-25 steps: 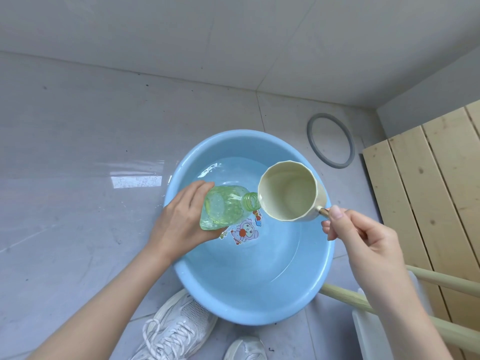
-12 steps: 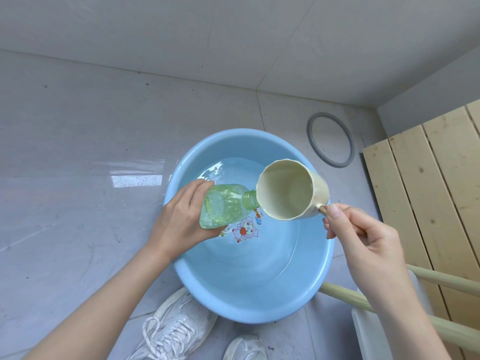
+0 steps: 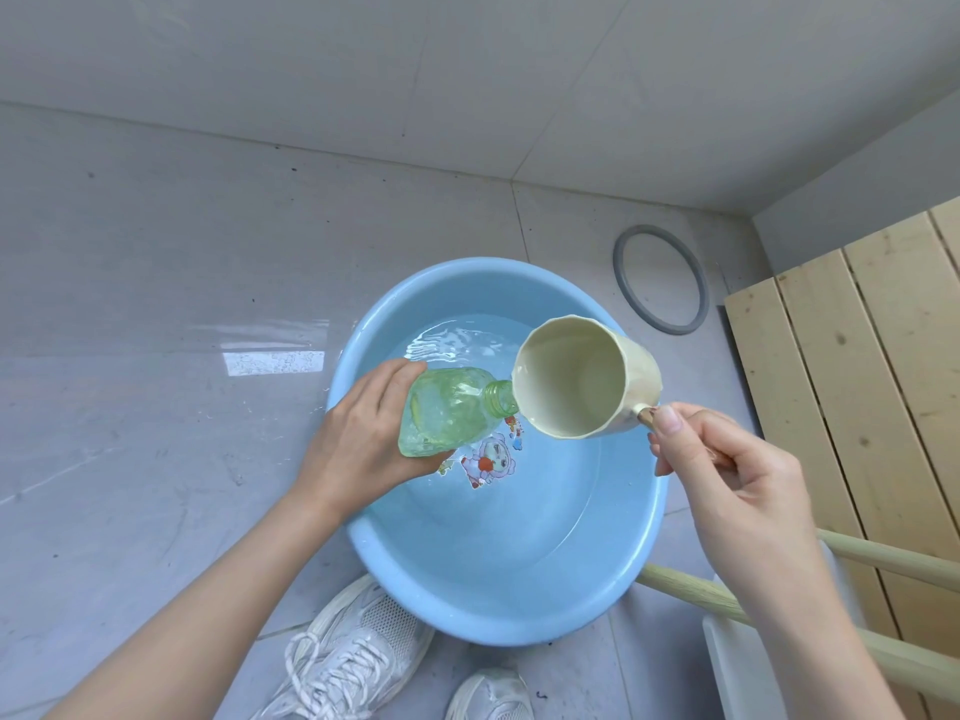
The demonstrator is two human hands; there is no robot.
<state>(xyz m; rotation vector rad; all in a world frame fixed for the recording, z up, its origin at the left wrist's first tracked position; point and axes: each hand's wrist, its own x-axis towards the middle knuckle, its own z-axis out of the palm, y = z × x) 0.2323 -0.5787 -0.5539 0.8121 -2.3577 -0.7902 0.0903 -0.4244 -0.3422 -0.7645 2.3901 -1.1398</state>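
Over the blue basin (image 3: 519, 589), the left hand (image 3: 358, 439) comes in across the basin's left rim. Its fingers are wrapped round the base of a green bottle (image 3: 447, 410), which is held tilted with its open mouth toward the basin's right side. The right hand (image 3: 737, 491), above the basin's right rim, pinches the handle of a cream cup (image 3: 582, 376) tipped sideways, its lip right at the bottle's mouth.

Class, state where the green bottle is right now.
Head view, centre: the left hand holds the green bottle tilted over the blue basin, its mouth at the rim of the cream cup held by the right hand.
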